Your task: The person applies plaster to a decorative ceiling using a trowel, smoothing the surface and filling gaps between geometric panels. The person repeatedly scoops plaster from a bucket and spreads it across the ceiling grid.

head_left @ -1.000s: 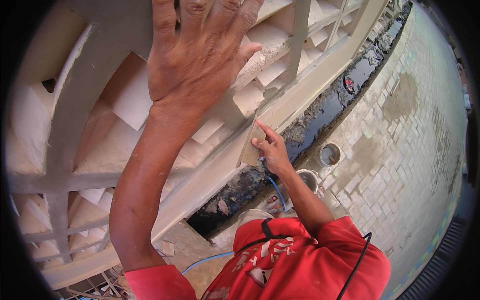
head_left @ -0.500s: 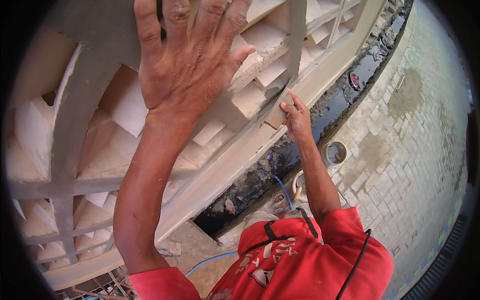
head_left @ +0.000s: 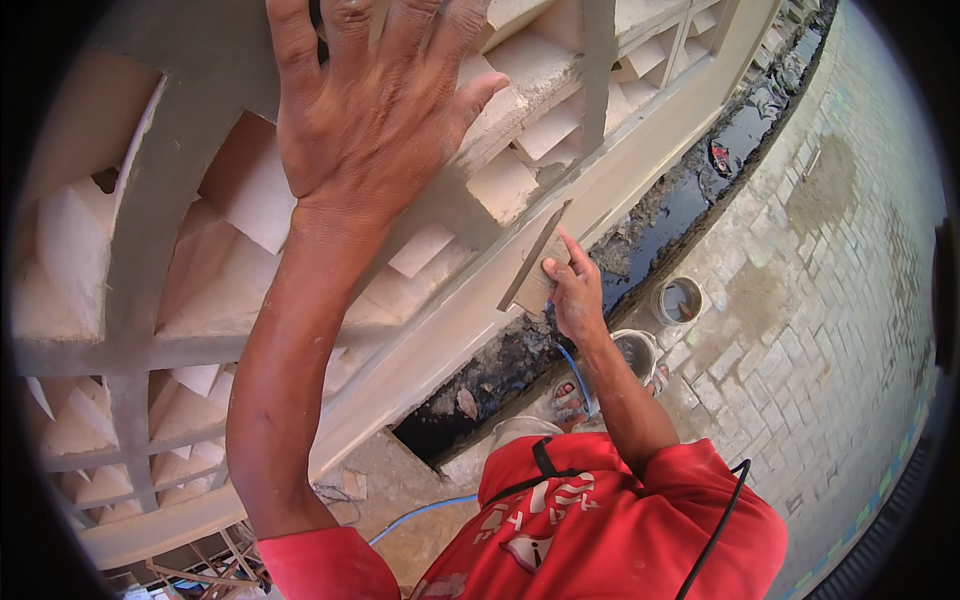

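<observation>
My left hand (head_left: pixel 370 140) is raised with its fingers spread, palm toward the wall's grey plastered lattice (head_left: pixel 165 200). Its fingertips run past the upper edge of the picture, and whether the palm touches the wall cannot be told. In my right hand (head_left: pixel 578 300) is a flat rectangular plate (head_left: pixel 533 282), pinched between thumb and fingers. The plate is grey-brown with a thick dark edge, tilted beside the pale smooth ledge (head_left: pixel 640 185) along the wall's base. A gap seems to lie between plate and ledge.
A ditch of dark water and mud (head_left: pixel 655 240) follows the ledge. On its far side is brick paving (head_left: pixel 830 340), with a bucket (head_left: pixel 660 303) and a second bucket (head_left: pixel 652 352) by my feet. A blue hose (head_left: pixel 425 510) crosses the ground. Angled pale blocks fill the lattice openings.
My right hand has drawn the plate back from the wall's ledge, toward me and slightly left, and turned it so its dark edge shows. My left hand stays nearly still.
</observation>
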